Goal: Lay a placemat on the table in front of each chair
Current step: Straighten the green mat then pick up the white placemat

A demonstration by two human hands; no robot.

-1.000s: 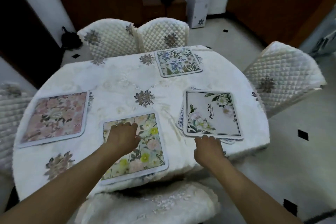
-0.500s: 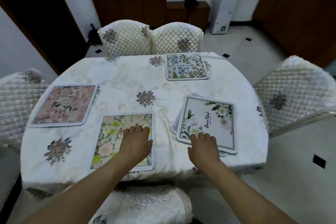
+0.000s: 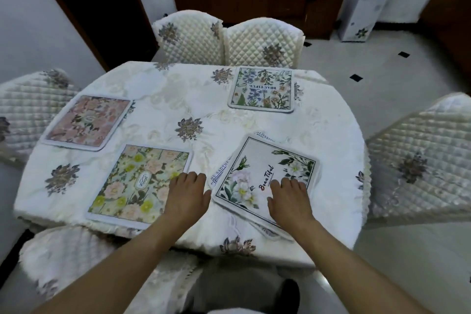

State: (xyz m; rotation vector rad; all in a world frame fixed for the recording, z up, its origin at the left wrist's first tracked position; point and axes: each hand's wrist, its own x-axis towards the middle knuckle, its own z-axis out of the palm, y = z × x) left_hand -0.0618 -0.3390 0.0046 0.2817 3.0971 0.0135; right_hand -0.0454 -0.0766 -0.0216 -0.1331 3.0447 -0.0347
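Observation:
On the round table (image 3: 163, 99) lie a pink floral placemat (image 3: 88, 122) at the left, a yellow-flowered placemat (image 3: 137, 182) at the near left, and a blue-flowered placemat (image 3: 262, 89) at the far side. At the near right a white placemat with black script (image 3: 265, 173) tops a small stack; edges of other mats show beneath it. My left hand (image 3: 188, 194) rests flat on the right edge of the yellow-flowered mat and the cloth beside it. My right hand (image 3: 289, 199) lies flat on the white mat's near edge, fingers spread.
Quilted cream chairs ring the table: two at the far side (image 3: 187, 35) (image 3: 262, 42), one at the right (image 3: 418, 158), one at the left (image 3: 28, 104), one near me (image 3: 74, 255). Tiled floor lies open to the right. A wooden cabinet (image 3: 305, 7) stands at the back.
The view has shifted right and closer. My left hand slid from the middle of the yellow-flowered mat to its right edge. My right hand moved up from the stack's near edge onto the white mat.

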